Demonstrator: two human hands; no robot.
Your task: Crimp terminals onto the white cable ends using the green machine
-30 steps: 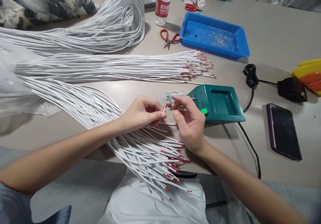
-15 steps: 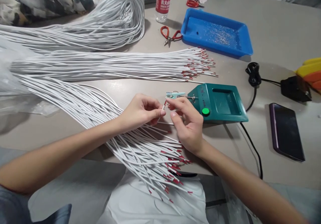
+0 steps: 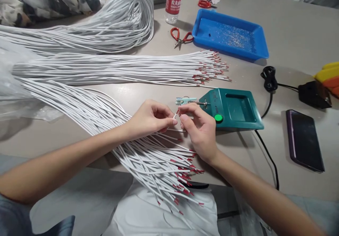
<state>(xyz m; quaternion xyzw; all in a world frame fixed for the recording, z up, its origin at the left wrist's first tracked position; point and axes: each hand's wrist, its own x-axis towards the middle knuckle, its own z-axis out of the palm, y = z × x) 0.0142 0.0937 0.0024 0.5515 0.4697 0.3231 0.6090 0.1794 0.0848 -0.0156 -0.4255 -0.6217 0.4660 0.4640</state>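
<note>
My left hand pinches a white cable between thumb and forefinger, close to its stripped end. At that end my right hand has its thumb and fingertips closed on the short thin wires, one of them red; the fingers partly hide them. Beneath my hands fans out a loose bunch of white cables with red wire ends, hanging over the table's front edge. Just behind my right hand stands a green tabletop device with a round green button and a light-blue clip at its left end.
A straight bundle of cables and a looped coil lie behind. Farther back are red-handled snips, a blue tray with small scraps and a water bottle. A phone and a black adapter lie right.
My right thumb has moved up and left towards the fingertips, closing in on the wires at the cable's end. My left hand keeps its pinch, almost in the same place.
</note>
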